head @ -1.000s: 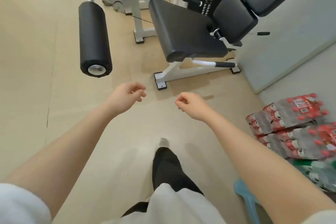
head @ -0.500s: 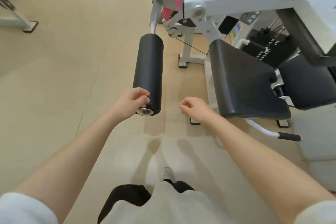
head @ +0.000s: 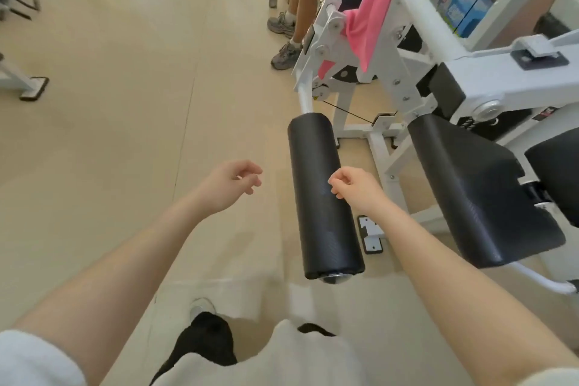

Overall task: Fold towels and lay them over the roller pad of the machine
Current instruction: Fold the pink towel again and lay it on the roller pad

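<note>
Both hands, left hand [head: 230,186] and right hand [head: 355,189], are held loosely curled, gripping nothing.
Beige gym flooring [head: 125,141] is seen left of them; the black cylindrical padded roller [head: 322,197] lies between them.

Both hands hold nothing, fingers loosely curled: left hand [head: 230,186] beside the black roller pad [head: 324,197], right hand [head: 355,189] over it; pink towel [head: 374,17] drapes the white frame [head: 416,6] beyond.
</note>
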Motion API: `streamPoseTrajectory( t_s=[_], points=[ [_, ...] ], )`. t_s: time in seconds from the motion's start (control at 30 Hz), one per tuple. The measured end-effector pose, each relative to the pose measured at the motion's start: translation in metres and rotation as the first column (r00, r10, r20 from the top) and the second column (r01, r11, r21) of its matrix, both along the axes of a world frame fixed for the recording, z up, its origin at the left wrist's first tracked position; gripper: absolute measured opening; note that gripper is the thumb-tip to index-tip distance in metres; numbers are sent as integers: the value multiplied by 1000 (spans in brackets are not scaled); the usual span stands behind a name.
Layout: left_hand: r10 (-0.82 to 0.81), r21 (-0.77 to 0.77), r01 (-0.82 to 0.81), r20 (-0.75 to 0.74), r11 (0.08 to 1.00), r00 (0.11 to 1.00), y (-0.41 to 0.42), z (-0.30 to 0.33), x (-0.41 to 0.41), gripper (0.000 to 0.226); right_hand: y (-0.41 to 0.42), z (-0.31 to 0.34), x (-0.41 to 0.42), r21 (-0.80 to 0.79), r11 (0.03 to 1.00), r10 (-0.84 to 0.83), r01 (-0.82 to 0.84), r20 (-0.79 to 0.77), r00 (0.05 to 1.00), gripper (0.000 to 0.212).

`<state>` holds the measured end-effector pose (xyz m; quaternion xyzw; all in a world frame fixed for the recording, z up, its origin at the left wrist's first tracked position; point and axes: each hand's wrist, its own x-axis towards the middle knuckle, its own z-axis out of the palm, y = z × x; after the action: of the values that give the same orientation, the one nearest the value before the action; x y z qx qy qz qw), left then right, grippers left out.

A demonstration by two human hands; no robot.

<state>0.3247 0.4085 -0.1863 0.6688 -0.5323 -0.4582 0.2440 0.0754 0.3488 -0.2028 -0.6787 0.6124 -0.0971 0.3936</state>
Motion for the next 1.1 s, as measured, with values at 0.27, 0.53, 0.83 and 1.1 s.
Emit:
streamPoseTrajectory(
  t_s=[0.27, 0.53, 0.83, 1.1],
  points=[
    [-84, 0, 85, -122, 996, 989, -89, 10, 99, 18, -42, 17, 108, -31, 986, -165, 166, 26, 986, 13],
    [-209, -48, 204, -176, 978, 962, -215, 10, 101, 21, -134, 30, 102, -147, 892, -425, 428, 55, 904, 18],
    [-493, -116, 490, 1, 864, 870, -420, 27, 48, 19, -296, 53, 62, -192, 740, -623, 645, 165, 765, 14],
    [-647, -275, 699, 264, 660, 715, -525, 27, -1, 31, -369, 64, 67, -373, 508, -785, 776, 170, 596, 32]
  ],
)
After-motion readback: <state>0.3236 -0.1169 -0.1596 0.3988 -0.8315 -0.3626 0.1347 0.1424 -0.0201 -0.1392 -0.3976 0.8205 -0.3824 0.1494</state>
